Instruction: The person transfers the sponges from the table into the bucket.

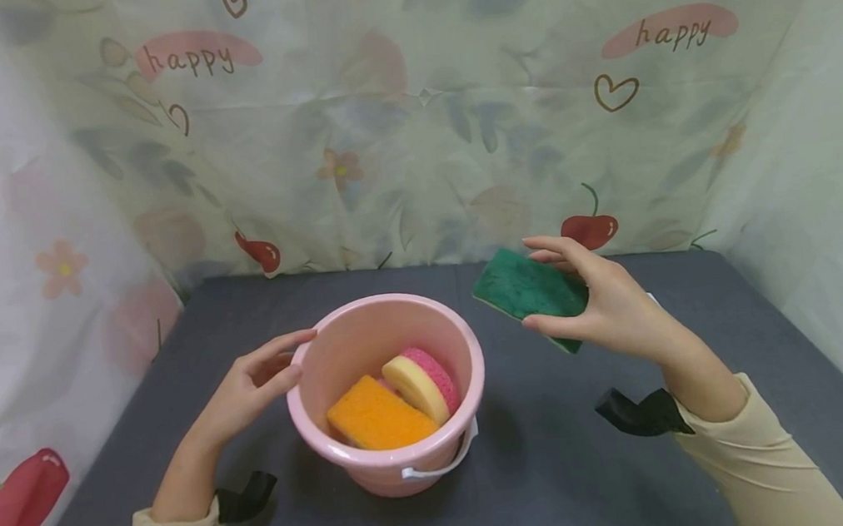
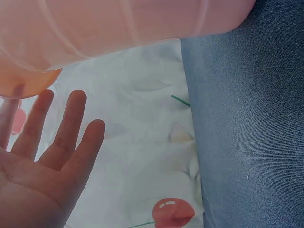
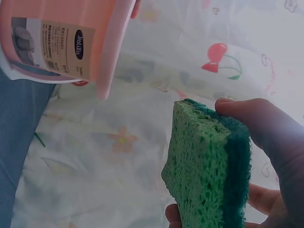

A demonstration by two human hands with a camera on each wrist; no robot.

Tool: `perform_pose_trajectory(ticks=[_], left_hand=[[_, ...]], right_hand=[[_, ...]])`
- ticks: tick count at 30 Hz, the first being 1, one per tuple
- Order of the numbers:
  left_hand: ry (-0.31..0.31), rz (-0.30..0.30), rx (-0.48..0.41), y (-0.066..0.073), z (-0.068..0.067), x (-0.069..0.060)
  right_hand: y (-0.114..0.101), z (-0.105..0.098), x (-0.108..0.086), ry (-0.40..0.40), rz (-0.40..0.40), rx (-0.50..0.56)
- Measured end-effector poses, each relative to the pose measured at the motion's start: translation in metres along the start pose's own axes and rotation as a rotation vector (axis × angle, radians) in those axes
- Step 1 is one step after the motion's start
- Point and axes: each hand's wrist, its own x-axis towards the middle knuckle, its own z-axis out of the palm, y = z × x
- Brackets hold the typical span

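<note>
Bucket (image 1: 380, 475), pink, stands upright on the dark table (image 1: 554, 485), left of centre, between your two hands. Your right hand (image 1: 617, 308) has hold of the green sponge (image 1: 524, 283), pinched between the thumb on its near side and fingers on its far side, the grip opened just as wide as the sponge. You have it in the air, well clear of the table, to the right of the bucket and apart from the rim. It is tilted, with its dark scouring face up in the head view; the right wrist view shows you its paler, porous layer.

Your left hand (image 1: 248, 391) is at the left of the rim, index fingertip at the edge, the thumb near it. The left wrist view shows its other fingers spread, fairly straight and wrapped round nothing.

Inside the bucket, the orange sponge (image 1: 378, 413) lies at the near left, and the round pink-and-yellow sponge (image 1: 432, 379) leans on edge beside it, to the right. A bit of pink shows between them; you cannot tell what it is.

The white handle (image 1: 457, 460) hangs down the bucket's near right side. A printed label (image 3: 54, 47) is on its wall. Patterned cloth (image 1: 410, 130) hangs at the far side.
</note>
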Motion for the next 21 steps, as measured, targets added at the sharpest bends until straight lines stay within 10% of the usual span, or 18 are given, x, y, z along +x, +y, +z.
perform_pose_trajectory(ticks=[21], left_hand=[[0.001,0.025,-0.019,0.002,0.001,-0.001]], right_hand=[[-0.029,0.016,0.011,-0.059,-0.086,0.073]])
